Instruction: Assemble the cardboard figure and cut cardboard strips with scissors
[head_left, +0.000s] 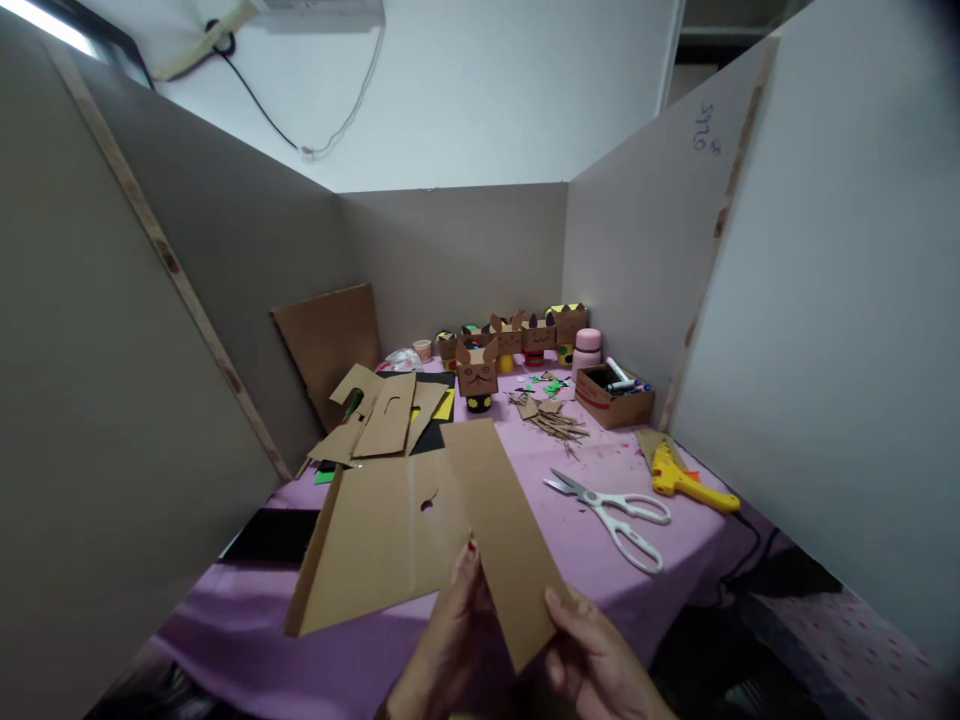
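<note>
A long cardboard panel is held up in front of me, slanting from the table's middle toward my body. My right hand pinches its lower right corner between thumb and fingers. At the panel's left edge, my left hand grips the cardboard with the thumb on top; its other fingers are mostly hidden. A wider cardboard sheet, with a small dark hole and a folded left edge, adjoins the panel on the left. Whether the two are one folded piece, I cannot tell. White-handled scissors lie with blades parted, right of the panel.
A yellow glue gun rests at the right edge with its cord hanging down. Behind are cardboard scraps, thin cardboard strips, a box of markers, a pink bottle and several cardboard animal figures. Partition walls enclose the table.
</note>
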